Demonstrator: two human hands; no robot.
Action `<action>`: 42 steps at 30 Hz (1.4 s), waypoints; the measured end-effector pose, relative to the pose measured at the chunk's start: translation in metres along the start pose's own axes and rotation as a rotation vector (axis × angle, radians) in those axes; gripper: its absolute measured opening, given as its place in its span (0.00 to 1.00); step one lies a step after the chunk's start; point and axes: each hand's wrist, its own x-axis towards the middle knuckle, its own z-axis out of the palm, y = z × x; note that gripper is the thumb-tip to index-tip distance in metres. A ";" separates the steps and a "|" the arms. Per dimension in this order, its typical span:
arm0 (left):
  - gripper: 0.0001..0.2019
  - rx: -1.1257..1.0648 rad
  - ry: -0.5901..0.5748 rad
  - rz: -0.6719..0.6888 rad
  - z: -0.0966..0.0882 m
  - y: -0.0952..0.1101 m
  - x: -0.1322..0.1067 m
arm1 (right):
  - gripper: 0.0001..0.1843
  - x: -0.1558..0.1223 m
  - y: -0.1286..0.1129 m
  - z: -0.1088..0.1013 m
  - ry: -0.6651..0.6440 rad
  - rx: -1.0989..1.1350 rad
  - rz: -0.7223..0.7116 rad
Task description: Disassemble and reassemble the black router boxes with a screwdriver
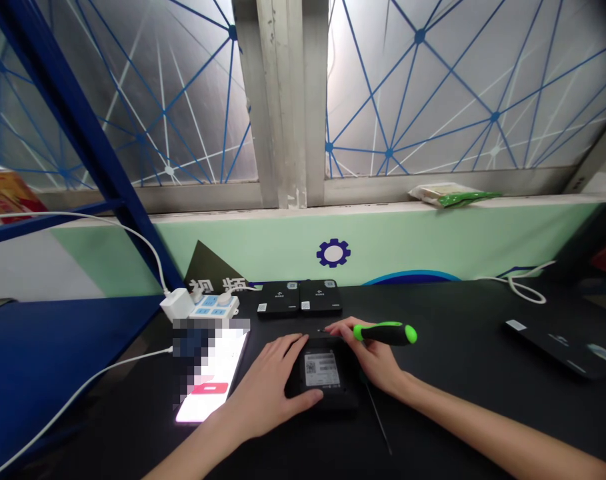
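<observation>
Brace the flat black plastic box [325, 373] with the left hand's [275, 373] spread fingers; steady the green-and-black screwdriver [387, 333] pinched in the right hand's [370, 355] fingers.

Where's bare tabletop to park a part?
Free: black tabletop between the green-and-black screwdriver and the flat black box at far right. Crowded: left, with power strip and lit touchscreen; centre, left hand and right hand at the labelled black device.

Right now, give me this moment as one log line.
left hand: on black box | right hand: holding green-black screwdriver | thin rod: right of box
</observation>
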 end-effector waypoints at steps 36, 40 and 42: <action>0.31 0.034 0.052 -0.012 0.000 0.000 0.002 | 0.12 -0.004 0.004 -0.006 -0.094 -0.431 -0.323; 0.31 0.036 0.035 -0.034 -0.001 0.001 0.003 | 0.17 -0.004 0.006 -0.006 -0.128 -0.426 -0.347; 0.31 0.032 0.029 -0.044 -0.002 0.002 0.004 | 0.21 -0.004 0.006 -0.007 -0.175 -0.424 -0.360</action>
